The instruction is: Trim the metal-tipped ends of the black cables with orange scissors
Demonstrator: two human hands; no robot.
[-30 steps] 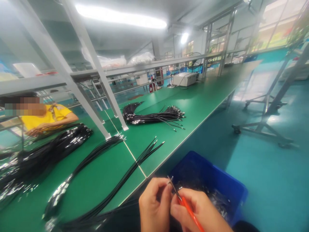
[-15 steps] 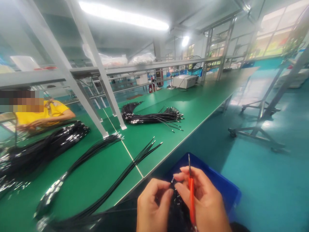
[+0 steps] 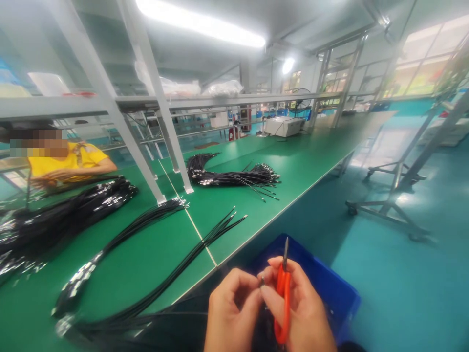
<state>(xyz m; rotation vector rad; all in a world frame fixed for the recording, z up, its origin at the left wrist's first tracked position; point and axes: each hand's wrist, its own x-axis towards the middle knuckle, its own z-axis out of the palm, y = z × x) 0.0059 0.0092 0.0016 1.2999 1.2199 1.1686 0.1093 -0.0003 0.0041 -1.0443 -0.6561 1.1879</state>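
Red-handled scissors (image 3: 283, 303) rest in my right hand (image 3: 302, 305), blades pointing up. The thumb and fingertips of that hand also pinch a small dark cable end (image 3: 262, 282). My left hand (image 3: 234, 305) closes thumb against finger at the same small end, so the two hands nearly touch. Below them the rest of the piece is dark and hard to make out. Left of my hands, a loose bundle of black cables (image 3: 176, 275) with metal tips curves over the green table (image 3: 146, 266).
A blue bin (image 3: 340, 298) sits beneath my hands, beyond the table edge. Another cable bundle (image 3: 234, 177) lies by the shelf posts. A larger pile (image 3: 73, 210) is at left, near a person in yellow (image 3: 76, 161). A wheeled stand (image 3: 392, 210) is at right.
The scissors have turned so both red handles show, and my right hand has shifted slightly left, closer to my left hand. The view has shifted slightly.
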